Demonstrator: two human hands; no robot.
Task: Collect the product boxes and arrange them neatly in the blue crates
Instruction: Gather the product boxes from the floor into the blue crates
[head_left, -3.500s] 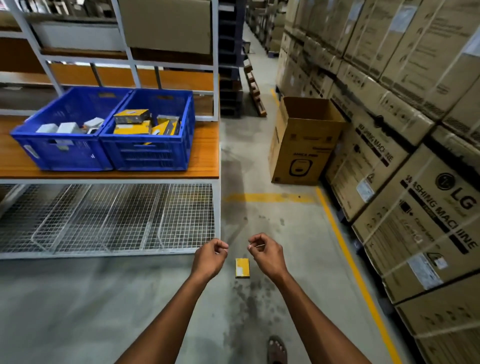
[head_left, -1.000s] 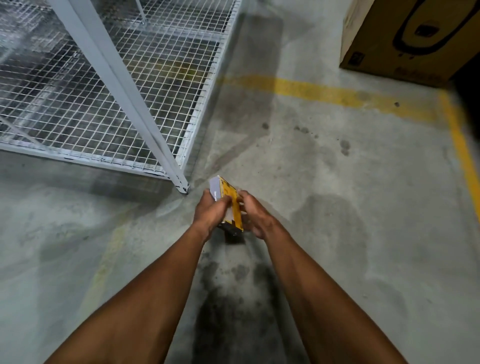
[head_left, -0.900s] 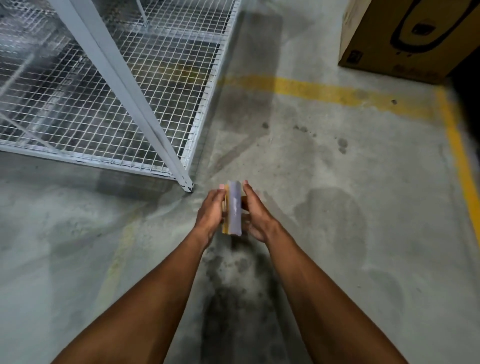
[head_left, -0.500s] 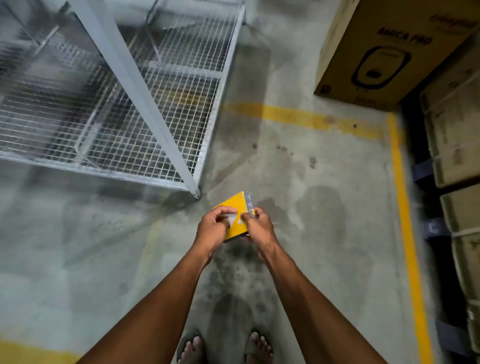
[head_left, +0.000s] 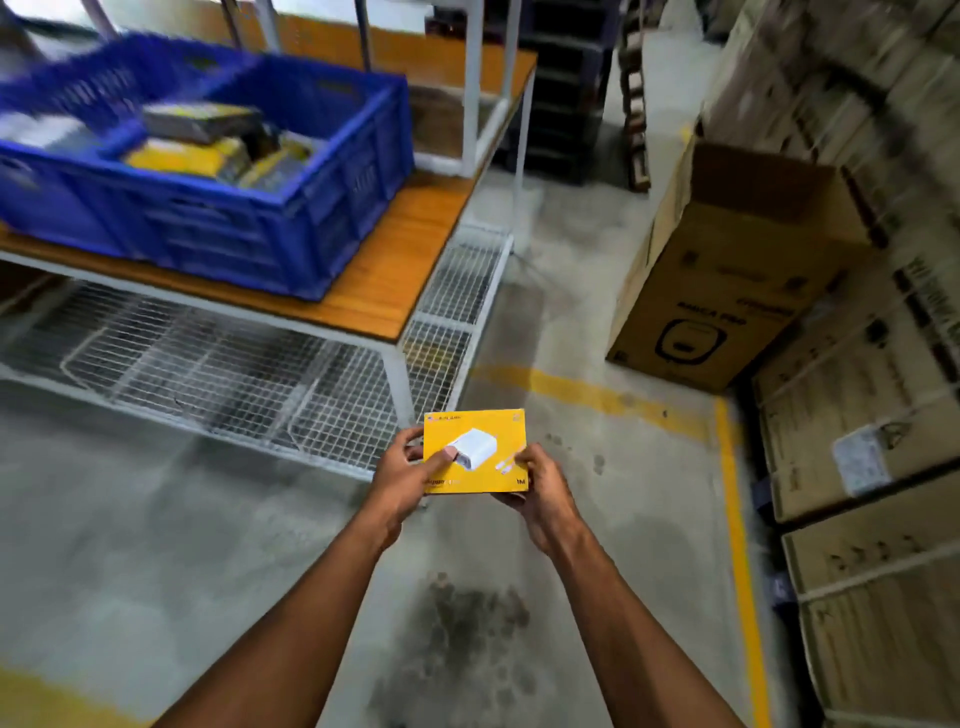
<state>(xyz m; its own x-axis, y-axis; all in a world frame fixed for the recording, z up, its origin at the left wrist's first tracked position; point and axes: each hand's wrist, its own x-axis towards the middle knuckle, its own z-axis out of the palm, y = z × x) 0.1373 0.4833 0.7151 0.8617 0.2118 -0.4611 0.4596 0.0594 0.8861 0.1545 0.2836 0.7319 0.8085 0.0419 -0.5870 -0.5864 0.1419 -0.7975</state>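
A small yellow product box (head_left: 480, 447) with a white charger printed on it faces up at mid-frame, above the concrete floor. My left hand (head_left: 402, 475) grips its left edge, thumb on the front. My right hand (head_left: 537, 486) holds its lower right corner. Up at the left, a blue crate (head_left: 332, 208) stands on the wooden shelf (head_left: 405, 260) and holds several yellow and dark boxes. A second blue crate (head_left: 78, 88) sits behind it at the far left, blurred.
A white wire-mesh shelf (head_left: 234, 374) runs under the wooden one, with a white post (head_left: 400, 384) just beyond the box. An open brown carton (head_left: 727, 275) stands on the floor at the right, before stacked cartons (head_left: 883, 415). Yellow lines (head_left: 732, 493) mark the floor.
Both hands picked the yellow box off the floor, turned it face up and raised it. My view has lifted from the floor to the shelf with the blue crates.
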